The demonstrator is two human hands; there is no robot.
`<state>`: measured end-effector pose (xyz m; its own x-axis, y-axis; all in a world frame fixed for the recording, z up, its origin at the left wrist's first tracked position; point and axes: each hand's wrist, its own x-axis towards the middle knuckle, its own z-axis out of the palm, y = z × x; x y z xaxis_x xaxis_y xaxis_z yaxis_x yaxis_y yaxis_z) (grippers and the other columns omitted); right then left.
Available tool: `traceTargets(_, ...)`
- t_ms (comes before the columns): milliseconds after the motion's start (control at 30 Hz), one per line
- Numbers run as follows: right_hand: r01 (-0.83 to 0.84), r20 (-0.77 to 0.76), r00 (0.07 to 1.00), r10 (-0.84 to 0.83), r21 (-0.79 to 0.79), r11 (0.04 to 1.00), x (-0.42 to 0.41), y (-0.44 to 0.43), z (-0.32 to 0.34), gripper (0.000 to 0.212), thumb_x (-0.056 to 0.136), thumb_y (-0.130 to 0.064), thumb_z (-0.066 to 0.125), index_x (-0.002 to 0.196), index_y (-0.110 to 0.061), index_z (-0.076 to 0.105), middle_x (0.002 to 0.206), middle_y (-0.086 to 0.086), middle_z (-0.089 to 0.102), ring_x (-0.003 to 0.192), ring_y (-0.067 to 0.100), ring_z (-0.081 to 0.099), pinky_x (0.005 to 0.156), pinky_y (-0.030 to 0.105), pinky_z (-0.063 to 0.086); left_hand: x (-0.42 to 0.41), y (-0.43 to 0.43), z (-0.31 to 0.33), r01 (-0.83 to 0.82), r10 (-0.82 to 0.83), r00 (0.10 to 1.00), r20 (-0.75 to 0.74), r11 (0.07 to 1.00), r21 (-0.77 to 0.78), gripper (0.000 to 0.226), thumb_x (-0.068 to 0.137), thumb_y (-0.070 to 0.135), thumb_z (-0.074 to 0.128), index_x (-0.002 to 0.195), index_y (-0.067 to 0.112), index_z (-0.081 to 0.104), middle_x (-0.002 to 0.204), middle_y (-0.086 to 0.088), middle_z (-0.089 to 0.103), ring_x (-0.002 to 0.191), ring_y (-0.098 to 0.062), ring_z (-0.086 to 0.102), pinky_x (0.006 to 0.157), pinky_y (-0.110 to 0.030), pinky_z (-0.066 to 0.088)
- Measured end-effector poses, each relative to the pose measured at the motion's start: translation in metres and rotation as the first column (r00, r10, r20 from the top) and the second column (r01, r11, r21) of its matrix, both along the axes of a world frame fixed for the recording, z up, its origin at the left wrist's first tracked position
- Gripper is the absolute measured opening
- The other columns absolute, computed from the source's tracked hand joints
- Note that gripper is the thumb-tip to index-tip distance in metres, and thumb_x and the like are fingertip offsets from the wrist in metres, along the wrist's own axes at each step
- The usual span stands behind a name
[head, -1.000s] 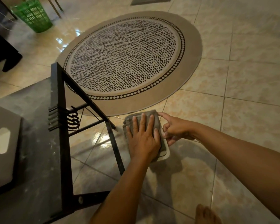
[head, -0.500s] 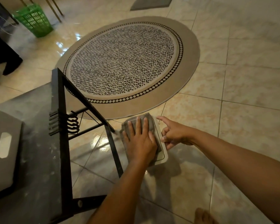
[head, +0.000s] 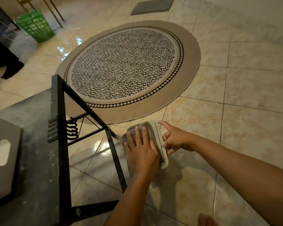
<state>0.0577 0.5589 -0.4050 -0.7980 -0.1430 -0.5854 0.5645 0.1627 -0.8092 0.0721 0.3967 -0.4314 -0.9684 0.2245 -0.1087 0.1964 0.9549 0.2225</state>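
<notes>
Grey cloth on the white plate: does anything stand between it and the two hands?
Nothing visible does. The left hand lies flat on the grey cloth, and the right hand holds the white plate by its edge. The black table leg stands beside them, to the left.

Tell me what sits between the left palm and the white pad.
A grey cloth, pressed flat under the left hand onto the white pad, as the head view shows.

Rug [head: 126, 67], 12 o'clock: beige, blk dashes on white, blk-white diamond ring. Basket [head: 34, 26], 11 o'clock: green lattice. Cloth [head: 149, 132] grey, pad [head: 159, 141] off-white. Floor tiles [head: 252, 128] cream, marbled. Frame [head: 58, 111] blk.
</notes>
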Motion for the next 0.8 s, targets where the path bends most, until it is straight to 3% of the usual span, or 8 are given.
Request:
traceTargets(67, -0.012, -0.005, 1.0, 0.012, 0.001, 1.0, -0.002, 0.0, -0.001, 0.102, 0.084, 0.018, 0.055, 0.154, -0.039, 0.007, 0.08, 0.009, 0.059, 0.062, 0.019, 0.067, 0.061, 0.042, 0.063, 0.021, 0.008, -0.004, 0.019, -0.019, 1.0, -0.016, 1.0, -0.014, 0.064, 0.096, 0.049, -0.002, 0.155, 0.028, -0.012, 0.163, -0.002, -0.018, 0.147, -0.03, -0.026, 0.117, -0.05, -0.017)
traceTargets(200, -0.013, -0.003, 1.0, 0.013, -0.012, 1.0, -0.004, 0.004, -0.004, 0.101, 0.081, 0.018, 0.05, 0.154, -0.039, 0.011, 0.116, 0.015, 0.062, 0.088, 0.031, 0.069, 0.053, 0.035, 0.058, 0.017, 0.032, -0.01, 0.115, -0.115, 0.993, 0.008, 0.993, 0.0, 0.062, 0.096, 0.047, 0.003, 0.154, 0.032, -0.013, 0.163, 0.003, -0.019, 0.145, -0.028, -0.029, 0.115, -0.05, -0.021)
traceTargets(367, 0.011, -0.006, 1.0, -0.011, 0.013, 1.0, 0.002, 0.004, -0.006, 0.102, 0.084, 0.017, 0.055, 0.153, -0.041, 0.008, 0.082, 0.011, 0.056, 0.06, 0.017, 0.066, 0.061, 0.039, 0.062, -0.027, 0.017, -0.002, 0.076, -0.076, 0.996, 0.04, 0.997, -0.006, 0.059, 0.103, 0.04, 0.015, 0.154, 0.031, -0.013, 0.164, 0.002, -0.015, 0.146, -0.026, -0.025, 0.118, -0.051, -0.016)
traceTargets(467, 0.019, -0.028, 0.999, -0.018, 0.025, 1.0, 0.0, 0.007, -0.003, 0.098, 0.087, 0.014, 0.056, 0.154, -0.04, 0.009, 0.08, 0.009, 0.055, 0.059, 0.015, 0.066, 0.062, 0.039, 0.063, -0.019, 0.01, -0.002, 0.034, -0.036, 0.998, 0.049, 0.999, 0.037, 0.06, 0.102, 0.042, 0.016, 0.155, 0.032, -0.013, 0.164, 0.003, -0.017, 0.146, -0.024, -0.026, 0.118, -0.049, -0.016)
traceTargets(633, 0.012, -0.042, 0.999, -0.01, 0.063, 0.998, -0.013, 0.018, 0.002, 0.091, 0.087, 0.013, 0.056, 0.154, -0.035, 0.019, 0.085, 0.009, 0.058, 0.067, 0.018, 0.066, 0.064, 0.041, 0.063, -0.016, -0.01, -0.001, 0.106, -0.111, 0.994, 0.019, 0.981, 0.163, 0.064, 0.097, 0.052, 0.02, 0.155, 0.038, -0.003, 0.162, 0.007, -0.018, 0.145, -0.017, -0.029, 0.114, -0.039, -0.018)
traceTargets(800, -0.016, -0.039, 0.999, 0.018, 0.053, 0.998, -0.016, 0.02, 0.002, 0.089, 0.088, 0.013, 0.057, 0.154, -0.035, 0.021, 0.086, 0.011, 0.06, 0.067, 0.019, 0.065, 0.066, 0.042, 0.062, -0.01, -0.025, -0.007, 0.151, -0.15, 0.989, -0.021, 0.979, 0.134, 0.066, 0.097, 0.059, 0.017, 0.155, 0.037, -0.006, 0.164, 0.004, -0.015, 0.146, -0.019, -0.029, 0.121, -0.048, -0.009)
